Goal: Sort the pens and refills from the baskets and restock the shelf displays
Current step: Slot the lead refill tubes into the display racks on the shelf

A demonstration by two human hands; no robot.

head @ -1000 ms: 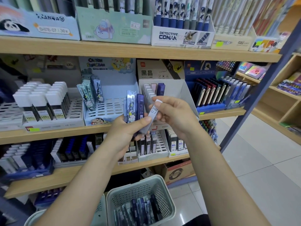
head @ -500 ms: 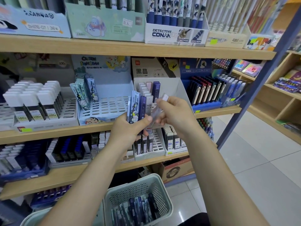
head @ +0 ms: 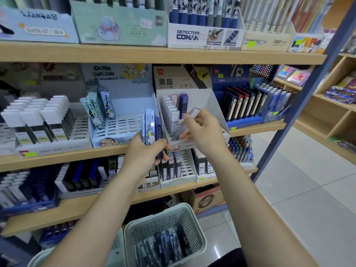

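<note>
My left hand (head: 143, 153) grips a small bunch of refill cases (head: 152, 128), some with cartoon print and one dark blue, upright in front of the middle shelf. My right hand (head: 202, 132) pinches a single grey refill case (head: 185, 124), tilted, its lower end down in the front slot of the white display box (head: 217, 108). That box holds a row of white HB 07 cases (head: 170, 112) and a purple one at the back. Below, a pale green basket (head: 189, 211) holds several more dark and patterned cases.
A blue cartoon display tray (head: 119, 130) with few cases stands left of the white box. White-capped lead boxes (head: 36, 120) sit farther left, dark cases (head: 248, 103) to the right. The lower shelf (head: 179, 189) carries more racks. A blue upright post (head: 300, 108) bounds the right side.
My right hand has carried the grey case up and forward from beside the left hand's bunch into the white display box. The left hand has stayed near the shelf edge.
</note>
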